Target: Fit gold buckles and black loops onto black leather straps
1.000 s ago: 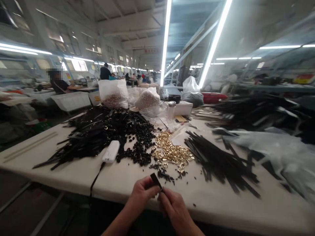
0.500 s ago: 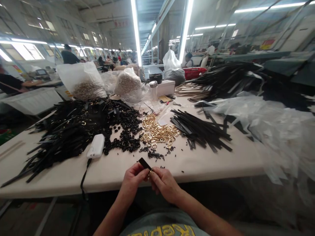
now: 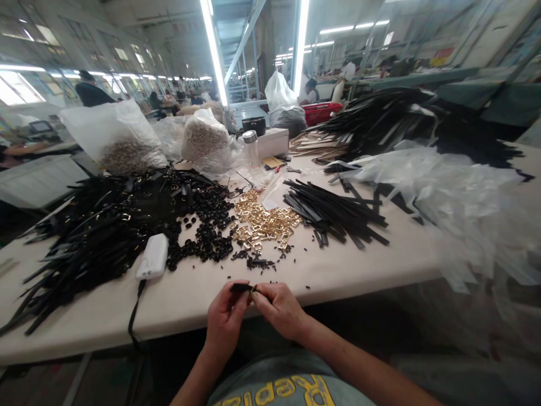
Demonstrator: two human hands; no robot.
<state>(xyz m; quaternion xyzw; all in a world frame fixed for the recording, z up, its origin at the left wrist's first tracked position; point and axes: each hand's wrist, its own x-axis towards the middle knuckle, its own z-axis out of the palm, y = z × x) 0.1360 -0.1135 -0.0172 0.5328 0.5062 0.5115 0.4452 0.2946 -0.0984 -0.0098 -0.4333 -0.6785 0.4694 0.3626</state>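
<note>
My left hand (image 3: 225, 317) pinches a short black strap (image 3: 240, 287) just in front of the table's near edge. Against it, my right hand (image 3: 282, 311) is closed with thumb and forefinger on a small gold buckle (image 3: 252, 290) at the strap's right end; the fingers cover most of the buckle. Beyond the hands lies a heap of gold buckles (image 3: 264, 223), with tiny black pieces (image 3: 258, 263) scattered on its near side. Black rings (image 3: 209, 239) are piled to the left, and loose black straps (image 3: 333, 213) fan out on the right.
A white power bank (image 3: 153, 256) with a black cable rests left of the rings. Further left is a big pile of buckled black straps (image 3: 97, 225). Plastic bags (image 3: 205, 138), a glass jar (image 3: 251, 149) and a white box (image 3: 273, 142) stand behind. Clear plastic sheeting (image 3: 465, 192) hangs over the right edge.
The strap between my hands has tipped from a steep slant to nearly level, and less of it shows. My head view has shifted slightly, moving the table contents leftward in the picture.
</note>
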